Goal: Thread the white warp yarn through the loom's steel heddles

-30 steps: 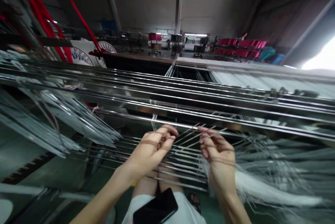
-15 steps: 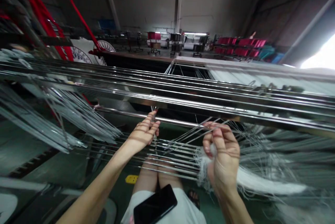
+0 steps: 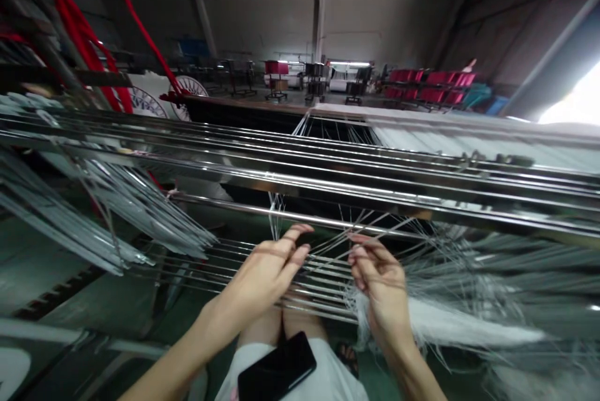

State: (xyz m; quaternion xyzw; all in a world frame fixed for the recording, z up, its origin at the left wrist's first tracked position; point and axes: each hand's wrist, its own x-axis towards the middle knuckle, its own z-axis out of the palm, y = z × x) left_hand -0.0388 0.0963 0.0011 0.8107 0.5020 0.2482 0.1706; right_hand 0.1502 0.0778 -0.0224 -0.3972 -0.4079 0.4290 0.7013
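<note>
In front of the loom's metal bars (image 3: 328,185), my left hand (image 3: 272,267) reaches forward with thumb and forefinger apart. It is close to pale threads (image 3: 330,240) that run across to my right hand; whether it touches them I cannot tell. My right hand (image 3: 382,279) has its fingertips pinched on some of these threads, just below a thin shiny rod (image 3: 229,203). A thick tuft of white yarn (image 3: 450,323) hangs behind the right wrist. White strands (image 3: 274,213) drop from the bars above my left hand.
Grey heddles (image 3: 145,217) hang in a slanting bunch on the left. A black phone (image 3: 277,368) lies on my lap. Several horizontal wires (image 3: 328,292) cross above my knees. Red straps (image 3: 84,45) hang at the upper left, with pink spool racks (image 3: 431,82) farther back.
My left hand has come down and right, away from the strands under the bars, and its fingers have spread. My right hand has shifted left and slightly down, nearer to it.
</note>
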